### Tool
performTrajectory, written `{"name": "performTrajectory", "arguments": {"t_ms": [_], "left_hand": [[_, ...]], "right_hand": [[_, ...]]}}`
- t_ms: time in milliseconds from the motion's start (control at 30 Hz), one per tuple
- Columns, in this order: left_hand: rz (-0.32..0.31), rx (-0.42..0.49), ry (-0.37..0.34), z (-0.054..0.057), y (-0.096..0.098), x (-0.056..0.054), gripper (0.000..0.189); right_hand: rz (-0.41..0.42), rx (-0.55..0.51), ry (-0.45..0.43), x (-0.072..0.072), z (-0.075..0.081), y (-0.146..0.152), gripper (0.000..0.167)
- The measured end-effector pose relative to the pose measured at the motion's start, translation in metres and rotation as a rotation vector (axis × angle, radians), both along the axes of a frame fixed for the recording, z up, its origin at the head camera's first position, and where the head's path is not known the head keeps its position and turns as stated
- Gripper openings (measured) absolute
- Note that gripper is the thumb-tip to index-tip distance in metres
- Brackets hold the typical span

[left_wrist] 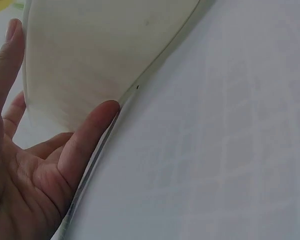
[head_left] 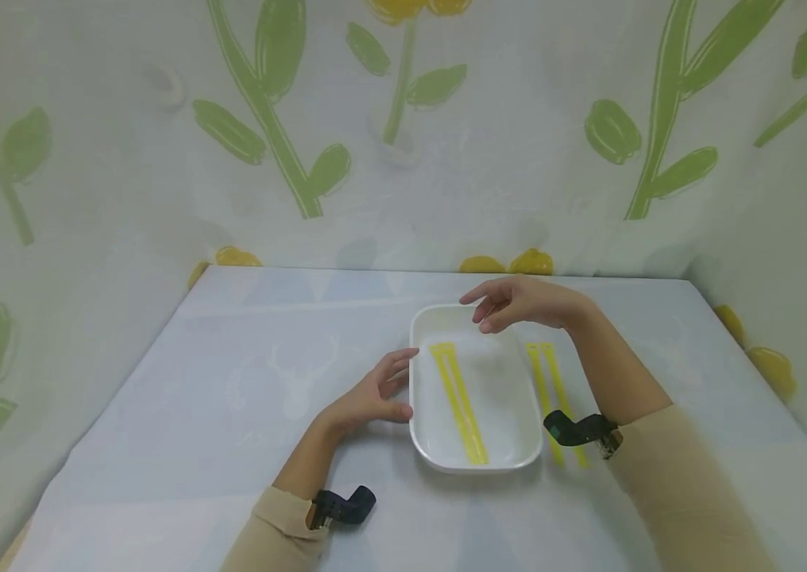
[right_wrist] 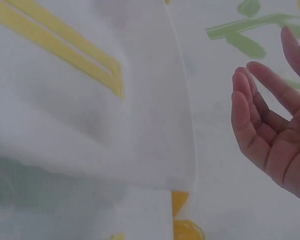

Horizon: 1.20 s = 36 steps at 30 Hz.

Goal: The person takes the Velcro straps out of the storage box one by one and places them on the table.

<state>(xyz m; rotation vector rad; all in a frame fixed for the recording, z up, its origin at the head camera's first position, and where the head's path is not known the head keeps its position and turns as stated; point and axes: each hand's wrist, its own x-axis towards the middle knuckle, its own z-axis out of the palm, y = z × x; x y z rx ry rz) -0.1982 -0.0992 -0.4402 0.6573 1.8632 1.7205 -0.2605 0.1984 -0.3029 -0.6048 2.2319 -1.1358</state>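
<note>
Contact came only from the left hand [head_left: 366, 400], lower middle of the frame: its fingers spread wide, thumb and fingertips against the long wall of a white, shallow, round-cornered, plastic-looking tray [head_left: 502, 389]. The right hand [head_left: 528, 301] hung by the tray's top right corner, fingers loosely bent — holding nothing. The tray sat right of centre, two long, flat yellow strips [head_left: 465, 405] slanting down its floor; a second yellow pair [head_left: 557, 381] lay just right of it on the pale tabletop [head_left: 232, 381], partly behind the black wrist camera [head_left: 578, 429].

A sideways push by the left hand could have run the tray onto that outer pair, so near did they lie; a lowered right wrist might have knocked them askew — its camera juts out. No brand, label or lettering could be read anywhere, the white floral backdrop [head_left: 125, 159] across the top included.
</note>
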Motion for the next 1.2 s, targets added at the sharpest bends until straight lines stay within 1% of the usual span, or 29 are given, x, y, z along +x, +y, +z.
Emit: {"name": "performTrajectory", "arguments": {"t_ms": [200, 267, 333, 500, 600, 767, 933, 1033, 1200], "left_hand": [[0.036, -0.029, 0.013, -0.002, 0.002, 0.001, 0.09], [0.037, -0.032, 0.012, -0.003, 0.003, 0.002, 0.09], [0.033, -0.032, 0.016, -0.004, 0.003, 0.001, 0.09], [0.033, -0.018, 0.009, -0.006, 0.003, 0.0, 0.088], [0.032, -0.02, 0.003, -0.006, 0.002, 0.0, 0.087], [0.035, -0.027, 0.001, -0.004, 0.002, 0.0, 0.088], [0.032, -0.007, 0.001, -0.002, 0.002, 0.0, 0.088], [0.026, 0.008, 0.005, -0.003, 0.003, -0.001, 0.088], [0.021, 0.007, 0.014, -0.003, 0.004, 0.0, 0.089]], "right_hand": [[0.03, 0.05, -0.021, -0.005, -0.006, -0.019, 0.06], [0.036, 0.063, -0.04, -0.008, -0.009, -0.024, 0.06], [0.021, 0.081, -0.064, -0.011, -0.013, -0.028, 0.059], [-0.014, 0.087, -0.135, -0.022, -0.03, -0.033, 0.057], [-0.006, 0.068, -0.162, -0.027, -0.043, -0.035, 0.057], [-0.001, 0.079, -0.149, -0.03, -0.059, -0.041, 0.053], [-0.011, 0.075, -0.139, -0.029, -0.066, -0.046, 0.052], [-0.009, 0.104, -0.092, -0.028, -0.069, -0.049, 0.051], [-0.053, 0.174, -0.011, -0.024, -0.076, -0.051, 0.048]]}}
